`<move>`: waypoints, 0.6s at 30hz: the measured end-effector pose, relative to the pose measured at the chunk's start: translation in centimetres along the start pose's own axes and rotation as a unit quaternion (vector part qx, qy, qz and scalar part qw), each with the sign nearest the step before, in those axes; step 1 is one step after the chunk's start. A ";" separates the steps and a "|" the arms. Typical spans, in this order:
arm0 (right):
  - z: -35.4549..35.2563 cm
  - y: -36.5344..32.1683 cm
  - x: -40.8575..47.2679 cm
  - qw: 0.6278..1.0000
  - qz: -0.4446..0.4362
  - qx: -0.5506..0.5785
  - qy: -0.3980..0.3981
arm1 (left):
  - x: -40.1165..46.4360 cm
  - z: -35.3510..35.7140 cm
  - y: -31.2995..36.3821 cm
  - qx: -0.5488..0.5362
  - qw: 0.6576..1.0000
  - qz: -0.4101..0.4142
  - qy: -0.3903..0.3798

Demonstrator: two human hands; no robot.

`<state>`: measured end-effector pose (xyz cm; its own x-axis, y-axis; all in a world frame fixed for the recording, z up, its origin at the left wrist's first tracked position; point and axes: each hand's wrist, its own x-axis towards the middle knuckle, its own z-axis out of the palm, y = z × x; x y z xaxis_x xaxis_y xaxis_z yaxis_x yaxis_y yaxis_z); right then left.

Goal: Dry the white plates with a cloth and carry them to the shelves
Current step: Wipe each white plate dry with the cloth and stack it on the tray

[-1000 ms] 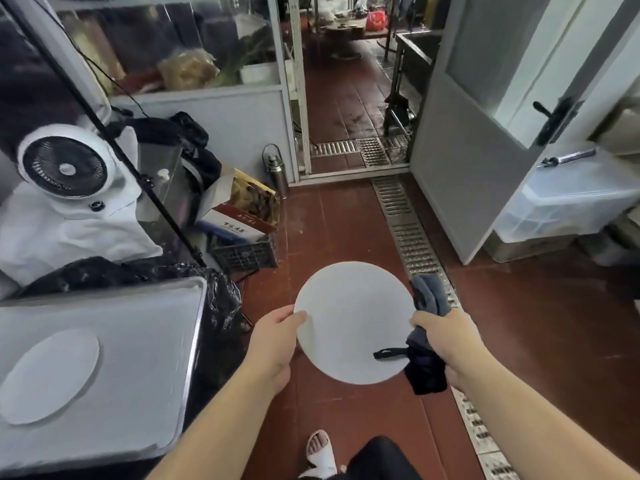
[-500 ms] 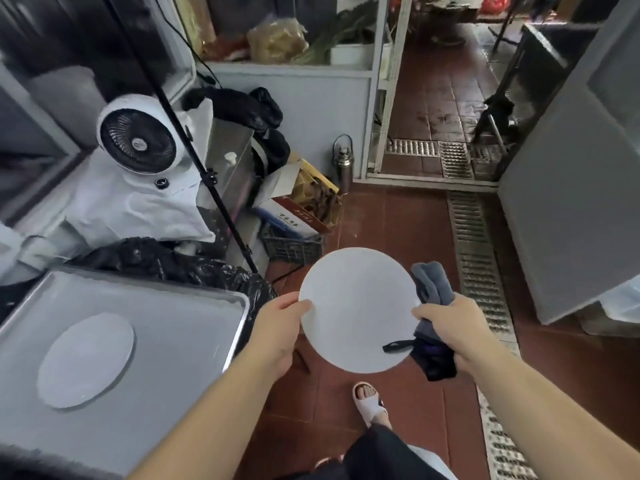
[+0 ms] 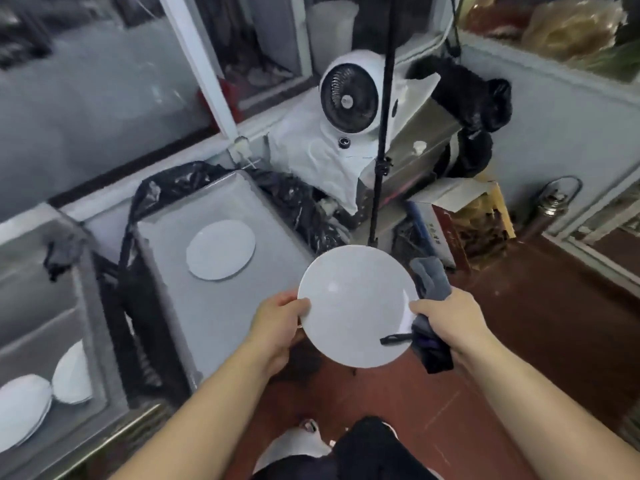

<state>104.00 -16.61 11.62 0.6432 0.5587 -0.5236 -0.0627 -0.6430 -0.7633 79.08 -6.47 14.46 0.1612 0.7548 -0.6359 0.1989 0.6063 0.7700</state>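
A white plate [image 3: 356, 306] is held out over the red tiled floor [image 3: 519, 341], gripped at its left rim by the left hand [image 3: 280, 323], whose fingers are curled under the edge with the thumb on top. Its right rim is pinched by the right hand [image 3: 450, 320], in which a grey cloth [image 3: 431, 278] is also clutched, bunched against the plate's edge. A second white plate [image 3: 220, 249] is seen lying flat on a metal tray [image 3: 194, 306] to the left, and more plates [image 3: 24, 407] are stacked in a compartment at the far left
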 end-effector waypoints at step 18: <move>23.9 -11.4 3.7 0.980 -0.055 -0.148 -0.122 | 9.6 -19.5 0.7 -0.157 0.978 -0.027 0.133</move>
<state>88.85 5.33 9.37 0.4295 0.7181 -0.5475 0.2429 -0.6759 -0.6959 61.95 6.08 9.93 -0.1074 0.7327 -0.6720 -0.1130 0.6626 0.7404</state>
